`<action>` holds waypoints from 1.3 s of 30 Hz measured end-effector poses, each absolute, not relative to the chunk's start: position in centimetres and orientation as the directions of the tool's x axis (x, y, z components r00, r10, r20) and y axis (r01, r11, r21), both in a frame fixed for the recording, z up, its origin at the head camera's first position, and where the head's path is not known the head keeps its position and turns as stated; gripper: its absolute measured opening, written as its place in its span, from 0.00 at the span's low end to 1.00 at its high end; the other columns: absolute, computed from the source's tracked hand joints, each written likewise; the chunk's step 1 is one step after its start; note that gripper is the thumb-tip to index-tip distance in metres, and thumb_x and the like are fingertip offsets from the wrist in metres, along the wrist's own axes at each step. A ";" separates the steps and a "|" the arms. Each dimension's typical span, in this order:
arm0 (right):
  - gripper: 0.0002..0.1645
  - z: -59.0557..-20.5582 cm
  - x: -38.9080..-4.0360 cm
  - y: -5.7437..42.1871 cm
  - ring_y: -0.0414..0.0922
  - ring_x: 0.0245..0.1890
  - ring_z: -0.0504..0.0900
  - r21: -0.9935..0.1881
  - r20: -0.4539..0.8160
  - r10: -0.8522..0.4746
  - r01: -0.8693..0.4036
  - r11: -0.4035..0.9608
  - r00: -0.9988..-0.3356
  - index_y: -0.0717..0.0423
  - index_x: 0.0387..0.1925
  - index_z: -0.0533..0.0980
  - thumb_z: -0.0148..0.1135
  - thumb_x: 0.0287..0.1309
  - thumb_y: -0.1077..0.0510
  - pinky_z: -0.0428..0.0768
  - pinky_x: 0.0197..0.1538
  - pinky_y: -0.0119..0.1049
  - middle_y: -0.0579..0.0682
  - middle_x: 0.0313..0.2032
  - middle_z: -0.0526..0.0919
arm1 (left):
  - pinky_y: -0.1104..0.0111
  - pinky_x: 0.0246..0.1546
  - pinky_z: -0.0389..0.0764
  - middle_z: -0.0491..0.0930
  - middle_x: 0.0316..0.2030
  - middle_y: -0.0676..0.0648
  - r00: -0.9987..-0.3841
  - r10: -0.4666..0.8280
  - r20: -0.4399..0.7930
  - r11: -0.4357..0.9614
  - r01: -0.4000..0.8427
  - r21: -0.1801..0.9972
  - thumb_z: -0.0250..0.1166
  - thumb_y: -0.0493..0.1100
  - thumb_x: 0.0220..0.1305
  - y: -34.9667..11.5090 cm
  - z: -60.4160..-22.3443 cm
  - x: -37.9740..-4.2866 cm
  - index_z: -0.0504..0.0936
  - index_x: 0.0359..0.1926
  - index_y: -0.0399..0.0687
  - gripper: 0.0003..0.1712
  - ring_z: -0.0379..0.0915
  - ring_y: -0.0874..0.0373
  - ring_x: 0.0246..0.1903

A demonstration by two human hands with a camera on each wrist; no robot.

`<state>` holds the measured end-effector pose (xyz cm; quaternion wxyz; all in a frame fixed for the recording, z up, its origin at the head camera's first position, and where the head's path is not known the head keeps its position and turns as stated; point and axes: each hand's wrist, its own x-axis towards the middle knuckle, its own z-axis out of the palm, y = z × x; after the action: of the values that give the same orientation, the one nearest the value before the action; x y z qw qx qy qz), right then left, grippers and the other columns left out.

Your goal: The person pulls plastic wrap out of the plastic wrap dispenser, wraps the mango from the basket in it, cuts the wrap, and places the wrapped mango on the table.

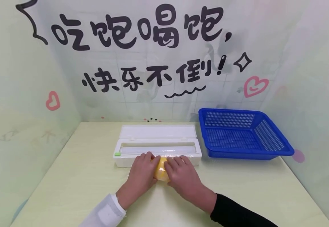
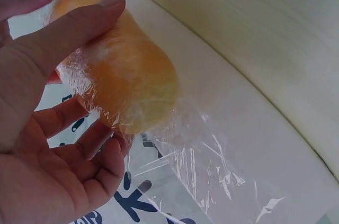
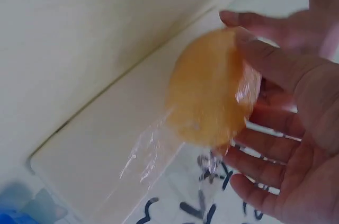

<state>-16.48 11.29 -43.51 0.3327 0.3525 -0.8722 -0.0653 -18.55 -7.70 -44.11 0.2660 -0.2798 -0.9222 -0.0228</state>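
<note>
Your yellow fruit (image 1: 161,170), which looks clad in clear film (image 2: 214,173), sits directly between your two hands, just in front of the white box (image 1: 123,163) on the worktop (image 1: 79,186). Your left hand (image 1: 142,171) grips its left side and your right hand (image 1: 183,177) its right, each with the thumb on your side and the fingers bent round toward the far side; neither hand is nearer, since both touch it. Its long axis, as you can judge from the left wrist view, runs roughly along the box's length, from one hand toward the other. The relation that matters most seems to be fruit to box: loose film trails from the fruit across the box's front, though you cannot tell from these views whether it is joined to the roll

As for containers, your white box has its lid (image 1: 157,131) laid back behind it, a pale roll (image 1: 157,149) lying lengthwise in the trough, and a green tab (image 1: 117,154) at the left end. The blue basket (image 1: 246,155) stands to the box's right, nearer your right hand, with its slotted floor and walls in view
</note>
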 end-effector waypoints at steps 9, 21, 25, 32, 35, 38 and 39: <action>0.21 -45.0 -16.3 10.5 0.47 0.34 0.78 0.440 0.582 -0.652 -0.486 0.755 -0.486 0.60 0.43 0.83 0.42 0.66 0.70 0.74 0.38 0.37 0.55 0.46 0.82 | 0.62 0.29 0.76 0.78 0.31 0.46 -0.669 0.514 0.537 0.830 0.545 -0.117 0.85 0.45 0.26 -7.5 -44.5 -18.9 0.85 0.44 0.44 0.36 0.74 0.51 0.27; 0.06 -45.9 -16.6 9.6 0.46 0.27 0.73 0.518 0.493 -0.673 -0.435 0.737 -0.552 0.57 0.35 0.78 0.66 0.56 0.62 0.69 0.34 0.35 0.50 0.30 0.75 | 0.62 0.28 0.76 0.79 0.30 0.47 -0.665 0.514 0.542 0.831 0.542 -0.124 0.84 0.46 0.27 -7.6 -45.4 -19.0 0.86 0.44 0.46 0.34 0.76 0.51 0.27; 0.09 -45.7 -16.6 9.7 0.45 0.27 0.74 0.510 0.479 -0.672 -0.444 0.737 -0.565 0.58 0.38 0.79 0.70 0.55 0.61 0.71 0.34 0.35 0.50 0.31 0.77 | 0.62 0.28 0.77 0.78 0.28 0.47 -0.660 0.510 0.551 0.825 0.558 -0.094 0.84 0.45 0.28 -7.7 -45.4 -18.9 0.86 0.43 0.45 0.33 0.76 0.51 0.25; 0.25 -44.5 -17.4 10.3 0.43 0.30 0.80 0.427 0.392 -0.672 -0.522 0.738 -0.629 0.56 0.43 0.81 0.79 0.45 0.48 0.76 0.37 0.35 0.49 0.36 0.81 | 0.62 0.27 0.77 0.79 0.28 0.47 -0.725 0.516 0.456 0.821 0.570 -0.024 0.84 0.51 0.32 -8.0 -44.7 -19.1 0.82 0.42 0.43 0.34 0.76 0.52 0.25; 0.34 -43.6 -18.1 10.6 0.44 0.32 0.82 0.318 0.291 -0.663 -0.584 0.747 -0.690 0.54 0.44 0.81 0.82 0.38 0.41 0.78 0.38 0.35 0.48 0.38 0.82 | 0.61 0.28 0.77 0.80 0.29 0.47 -0.760 0.532 0.374 0.813 0.582 0.027 0.84 0.52 0.34 -8.2 -44.1 -19.2 0.82 0.44 0.42 0.35 0.76 0.52 0.26; 0.35 -42.8 -18.7 10.9 0.44 0.31 0.81 0.197 0.201 -0.648 -0.618 0.762 -0.735 0.52 0.42 0.81 0.84 0.34 0.39 0.77 0.36 0.35 0.46 0.38 0.82 | 0.62 0.28 0.76 0.79 0.30 0.49 -0.778 0.549 0.305 0.801 0.594 0.072 0.83 0.50 0.35 -8.4 -43.5 -19.2 0.83 0.46 0.42 0.34 0.74 0.54 0.27; 0.35 -42.5 -18.9 11.0 0.44 0.30 0.80 0.166 0.182 -0.646 -0.624 0.764 -0.742 0.51 0.41 0.81 0.84 0.33 0.38 0.76 0.35 0.34 0.46 0.38 0.82 | 0.62 0.28 0.76 0.79 0.30 0.49 -0.781 0.554 0.289 0.798 0.597 0.083 0.82 0.50 0.36 -8.4 -43.3 -19.2 0.83 0.47 0.42 0.34 0.74 0.55 0.27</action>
<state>-18.95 11.03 -42.50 0.1148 0.3406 -0.9320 -0.0472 -19.24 -8.44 -43.30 0.1261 -0.3062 -0.9397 -0.0855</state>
